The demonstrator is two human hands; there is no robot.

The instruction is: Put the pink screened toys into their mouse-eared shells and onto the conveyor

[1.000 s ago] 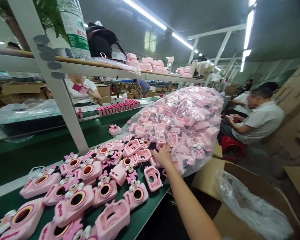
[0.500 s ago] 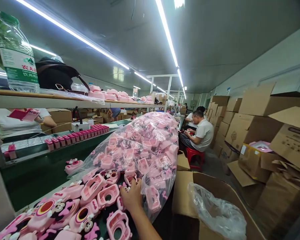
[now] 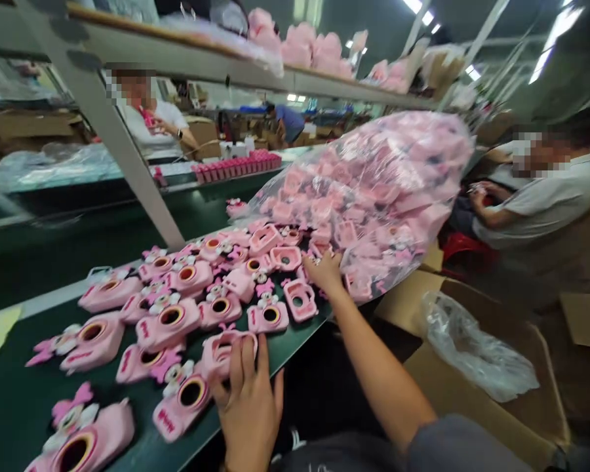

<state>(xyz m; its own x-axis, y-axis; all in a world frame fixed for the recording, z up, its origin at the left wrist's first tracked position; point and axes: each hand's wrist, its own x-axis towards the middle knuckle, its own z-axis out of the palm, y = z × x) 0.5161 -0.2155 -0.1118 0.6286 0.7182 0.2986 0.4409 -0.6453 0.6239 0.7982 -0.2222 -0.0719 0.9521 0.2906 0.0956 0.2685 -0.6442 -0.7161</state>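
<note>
Pink cartoon camera cases (image 3: pixel 170 324) lie scattered on a green table (image 3: pixel 10 393). My left hand (image 3: pixel 250 403) rests at the table's near edge, its fingers stretched flat over one pink case (image 3: pixel 221 351). My right hand (image 3: pixel 326 272) reaches to the mouth of a large clear plastic bag (image 3: pixel 383 177) stuffed with more pink cases. Its fingers are spread among the cases spilling out there, with the fingertips partly hidden. The bag lies on its side at the table's right end.
A slanted grey shelf post (image 3: pixel 122 164) rises from the table, and the shelf (image 3: pixel 305 52) above it holds pink items. A cardboard box (image 3: pixel 472 419) with a clear liner (image 3: pixel 472 354) stands below right. One person (image 3: pixel 545 196) sits at right; another (image 3: pixel 147 118) works across the green belt.
The view swung right and up, then back down to the table. My left hand has come into view on a case at the near edge. My right hand stays at the bag's mouth.
</note>
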